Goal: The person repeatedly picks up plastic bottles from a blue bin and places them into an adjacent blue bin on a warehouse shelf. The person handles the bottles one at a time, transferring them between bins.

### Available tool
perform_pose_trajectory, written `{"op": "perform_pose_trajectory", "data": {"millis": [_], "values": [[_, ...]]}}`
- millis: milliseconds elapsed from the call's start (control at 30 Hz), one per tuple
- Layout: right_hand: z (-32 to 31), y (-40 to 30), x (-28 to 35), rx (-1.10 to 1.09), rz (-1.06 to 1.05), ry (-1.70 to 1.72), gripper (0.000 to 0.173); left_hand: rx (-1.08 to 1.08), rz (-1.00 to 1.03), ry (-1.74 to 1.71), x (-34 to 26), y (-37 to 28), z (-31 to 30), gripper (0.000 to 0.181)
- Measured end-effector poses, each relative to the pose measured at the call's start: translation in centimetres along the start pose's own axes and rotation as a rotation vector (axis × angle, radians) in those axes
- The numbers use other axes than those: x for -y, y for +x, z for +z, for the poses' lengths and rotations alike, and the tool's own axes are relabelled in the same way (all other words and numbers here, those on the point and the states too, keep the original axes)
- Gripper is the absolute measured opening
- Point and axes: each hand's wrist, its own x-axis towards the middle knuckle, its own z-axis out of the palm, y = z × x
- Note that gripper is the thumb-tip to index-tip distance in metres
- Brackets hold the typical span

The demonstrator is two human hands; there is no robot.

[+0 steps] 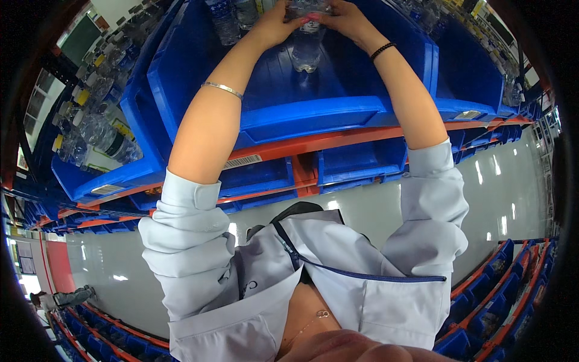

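A clear plastic bottle [306, 50] with a label stands in a large blue plastic bin [312, 113], near the top of the view. My left hand [277, 25] grips it from the left, and my right hand [347, 22] from the right. Both thumbs meet at the front of the label. The bottle's top is cut off by the picture's edge. Behind my left forearm, other bottles [225, 22] stand at the bin's left side.
A neighbouring bin at left holds many bottles [104, 126], some yellow-capped. More bottles [511, 90] fill the right side. An orange shelf beam [316, 144] runs under the bins, with lower blue bins [362, 158] beneath. A person [68, 298] is in the aisle at far left.
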Motion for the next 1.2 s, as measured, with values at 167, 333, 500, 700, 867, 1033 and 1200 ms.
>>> {"op": "perform_pose_trajectory", "data": {"millis": [167,333,500,700,867,1033,1200], "values": [[0.3,-0.2,0.0,-0.02,-0.024,-0.122,0.015,0.074,0.04,0.178,-1.0,0.2,-1.2,0.039],[0.3,-0.4,0.5,-0.039,-0.044,-0.114,0.016,0.051,0.038,-0.028,-1.1,-0.5,-1.1,0.031],[1.0,-0.4,2.5,-0.064,-0.12,-0.177,0.015,-0.086,0.151,0.06,-3.4,-1.5,-2.2,0.032],[0.9,-1.9,7.6,-0.088,-0.314,0.074,0.018,-0.382,0.11,0.412,-11.9,-3.7,-2.4,0.039],[1.2,-7.1,14.2,-0.216,-0.382,0.011,0.025,-0.468,0.242,0.278,-19.4,-7.0,-2.0,0.034],[3.3,-10.3,20.7,-0.216,-0.523,0.084,0.033,-0.413,0.285,0.17,-26.1,-11.1,-4.4,0.034],[4.2,-14.7,22.7,-0.216,-0.457,0.014,0.036,-0.299,0.213,0.15,-31.9,-16.8,-7.1,0.033]]}}
